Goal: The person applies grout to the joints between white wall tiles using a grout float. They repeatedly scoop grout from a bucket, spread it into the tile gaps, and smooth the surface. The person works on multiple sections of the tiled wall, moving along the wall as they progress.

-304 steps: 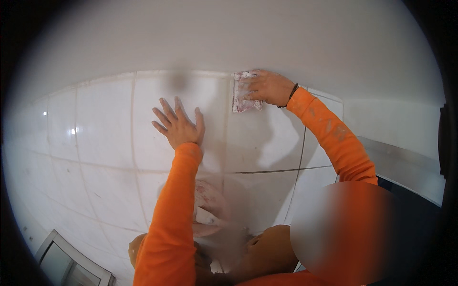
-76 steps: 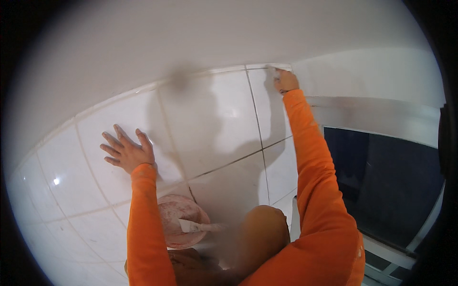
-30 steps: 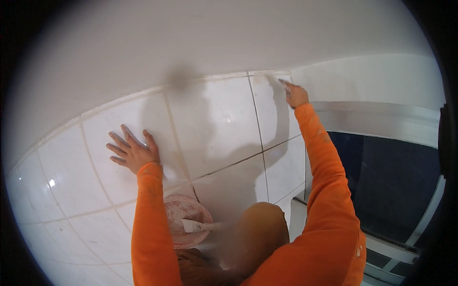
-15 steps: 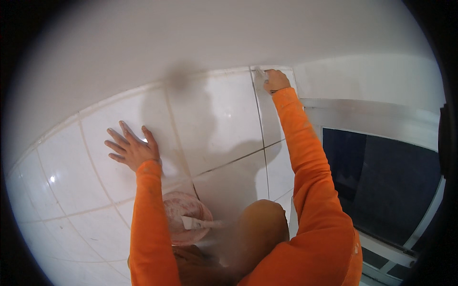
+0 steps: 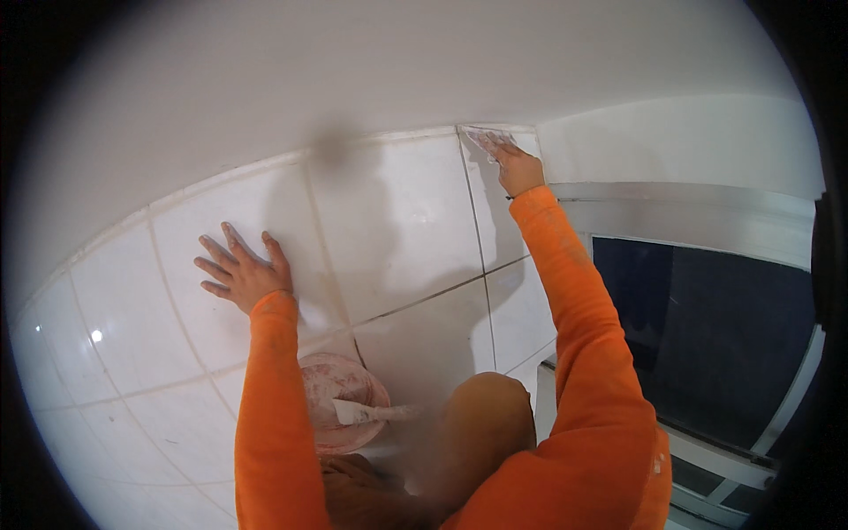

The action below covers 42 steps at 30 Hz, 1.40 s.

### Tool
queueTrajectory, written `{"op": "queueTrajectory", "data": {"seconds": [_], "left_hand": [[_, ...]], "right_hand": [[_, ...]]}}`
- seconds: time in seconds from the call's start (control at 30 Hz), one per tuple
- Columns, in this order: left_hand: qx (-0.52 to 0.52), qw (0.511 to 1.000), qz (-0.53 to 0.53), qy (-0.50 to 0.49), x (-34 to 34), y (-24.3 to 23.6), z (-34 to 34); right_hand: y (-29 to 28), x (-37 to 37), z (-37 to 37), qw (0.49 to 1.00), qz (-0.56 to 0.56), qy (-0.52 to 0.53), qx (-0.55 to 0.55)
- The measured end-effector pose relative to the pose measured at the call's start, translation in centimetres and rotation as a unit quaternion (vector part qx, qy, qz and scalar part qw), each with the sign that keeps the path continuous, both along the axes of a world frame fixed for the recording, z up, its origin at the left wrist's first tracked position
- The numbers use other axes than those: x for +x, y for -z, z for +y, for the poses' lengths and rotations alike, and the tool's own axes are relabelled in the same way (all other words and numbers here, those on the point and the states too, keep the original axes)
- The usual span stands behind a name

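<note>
My left hand [image 5: 243, 272] lies flat with its fingers spread on a glossy white tile [image 5: 194, 327]. At the far right corner of the tiling, my right hand [image 5: 514, 163] has its fingers together, stretched towards the top edge. They press a whitish, wet-looking piece or smear [image 5: 480, 140] against the narrow end tile; I cannot make out what it is. Dark open joints [image 5: 473, 208] run beside that tile, while the joints farther left look pale and filled. Below my left forearm, a pinkish basin [image 5: 340, 367] streaked with white paste carries a putty knife [image 5: 362, 412].
Along the top of the tiles runs a plain pale wall [image 5: 353, 71]. A metal-framed window with dark panes [image 5: 715, 327] stands close to my right arm. My bent knee [image 5: 488, 411] is beside the basin.
My right hand has drawn slightly back and turned, and its fingers, bent before, now stretch out along the top edge. My left hand stays in place.
</note>
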<state>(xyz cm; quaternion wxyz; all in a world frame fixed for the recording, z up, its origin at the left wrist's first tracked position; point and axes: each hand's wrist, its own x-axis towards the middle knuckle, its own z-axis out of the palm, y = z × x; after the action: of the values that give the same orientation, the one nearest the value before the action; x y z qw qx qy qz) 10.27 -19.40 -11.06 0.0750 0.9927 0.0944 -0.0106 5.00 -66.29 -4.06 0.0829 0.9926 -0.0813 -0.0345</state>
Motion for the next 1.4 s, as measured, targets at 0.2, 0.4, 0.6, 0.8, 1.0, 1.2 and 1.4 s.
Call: {"op": "queueTrajectory", "data": {"seconds": [0.2,0.4,0.6,0.8,1.0,1.2,1.4], "left_hand": [[-0.002,1.000,0.003,0.001,0.0,0.1,0.2],[0.014,1.000,0.005,0.005,0.0,-0.1,0.6],[0.007,1.000,-0.008,0.015,-0.1,0.5,0.2],[0.023,1.000,0.001,0.008,0.0,0.2,0.4],[0.020,1.000,-0.008,0.012,-0.1,0.2,-0.2],[0.027,1.000,0.004,0.001,-0.1,0.2,0.6],[0.010,1.000,0.013,-0.001,0.0,0.0,-0.1]], "right_hand": [[5.8,-3.1,-2.7,0.997,-0.062,-0.035,0.020],[0.5,-5.6,-4.4,0.993,0.089,-0.003,0.075],[-0.1,1.7,-8.4,0.970,0.074,0.226,0.052],[0.6,3.4,-4.2,0.969,0.048,0.188,0.154],[0.4,5.3,2.5,0.980,0.097,0.136,0.105],[-3.9,3.5,9.0,0.981,0.172,0.070,0.064],[-2.0,0.9,3.5,0.999,0.010,0.005,0.032]]}}
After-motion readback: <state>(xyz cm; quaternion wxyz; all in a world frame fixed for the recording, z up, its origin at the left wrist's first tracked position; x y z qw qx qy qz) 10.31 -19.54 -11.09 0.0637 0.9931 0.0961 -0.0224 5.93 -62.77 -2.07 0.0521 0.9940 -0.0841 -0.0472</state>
